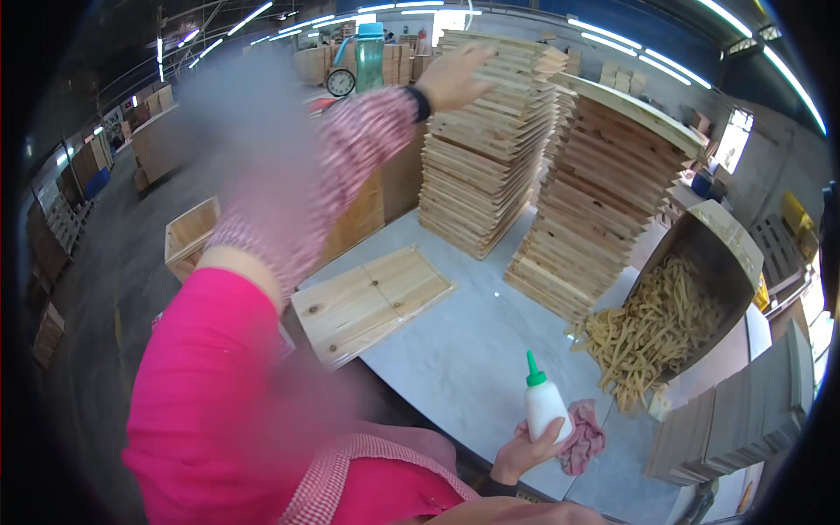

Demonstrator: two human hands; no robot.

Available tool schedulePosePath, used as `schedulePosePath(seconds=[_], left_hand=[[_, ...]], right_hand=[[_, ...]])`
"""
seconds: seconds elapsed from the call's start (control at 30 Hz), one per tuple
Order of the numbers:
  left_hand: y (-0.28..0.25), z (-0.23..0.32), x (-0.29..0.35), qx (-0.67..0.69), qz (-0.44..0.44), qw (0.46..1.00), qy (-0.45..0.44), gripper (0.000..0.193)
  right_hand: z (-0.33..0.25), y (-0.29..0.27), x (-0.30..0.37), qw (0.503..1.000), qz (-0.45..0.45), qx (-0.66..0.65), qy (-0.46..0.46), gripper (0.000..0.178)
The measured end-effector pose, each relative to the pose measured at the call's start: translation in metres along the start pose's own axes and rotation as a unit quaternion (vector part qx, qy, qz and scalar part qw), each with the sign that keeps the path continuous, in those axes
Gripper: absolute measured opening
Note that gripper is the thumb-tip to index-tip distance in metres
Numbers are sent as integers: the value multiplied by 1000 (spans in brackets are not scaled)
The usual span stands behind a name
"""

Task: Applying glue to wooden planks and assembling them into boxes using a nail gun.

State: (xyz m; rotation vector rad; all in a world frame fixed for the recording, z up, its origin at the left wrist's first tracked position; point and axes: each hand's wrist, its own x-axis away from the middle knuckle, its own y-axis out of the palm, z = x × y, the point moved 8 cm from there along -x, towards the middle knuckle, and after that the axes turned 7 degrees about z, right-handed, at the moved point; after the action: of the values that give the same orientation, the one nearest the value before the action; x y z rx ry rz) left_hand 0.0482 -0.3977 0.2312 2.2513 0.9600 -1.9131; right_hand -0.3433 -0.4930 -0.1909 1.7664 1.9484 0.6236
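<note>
My left hand point(457, 77) reaches out at the upper middle, fingers stretched, at the top of a tall stack of pale wooden boards point(481, 162). Whether it touches the top board I cannot tell for sure. Low on the right, my right hand point(527, 452) is closed round a white squeeze bottle point(546, 404) with a green pointed nozzle, held upright. A crumpled pink cloth point(584, 437) lies beside that hand. In front of me a flat wooden panel point(372, 297) rests on the pale tabletop point(472, 350), at its left edge.
A second stack of wooden boards point(586, 206) leans to the right of the first. A tipped carton point(733, 249) spills thin wooden strips point(652, 324). Grey panels point(744, 420) stand at the right edge. Behind my left arm are a teal bottle point(369, 61) and a clock point(340, 82).
</note>
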Motion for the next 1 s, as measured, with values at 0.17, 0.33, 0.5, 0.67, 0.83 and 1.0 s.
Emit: schedulePosePath(seconds=[0.17, 0.33, 0.5, 0.67, 0.83, 1.0], left_hand=[[82, -9, -96, -66, -63, 989, -115, 65], [95, -19, -115, -73, -169, 979, -89, 55], [92, -16, -118, -113, -136, 983, -53, 53], [83, -18, -114, -131, -122, 983, -32, 50], [44, -18, -92, -134, -125, 980, 72, 48], [-31, -34, -59, 43, 4, 998, 53, 39]], right_hand=[[1, -9, -2, 999, 21, 35, 4, 37], [-1, -12, -9, 996, 56, 63, -1, 37], [9, 2, -15, 996, 61, 72, 3, 38], [12, 15, -7, 996, 37, 80, 8, 38], [7, 20, -6, 997, 32, 73, 1, 38], [3, 25, -11, 996, 45, 72, -4, 37]])
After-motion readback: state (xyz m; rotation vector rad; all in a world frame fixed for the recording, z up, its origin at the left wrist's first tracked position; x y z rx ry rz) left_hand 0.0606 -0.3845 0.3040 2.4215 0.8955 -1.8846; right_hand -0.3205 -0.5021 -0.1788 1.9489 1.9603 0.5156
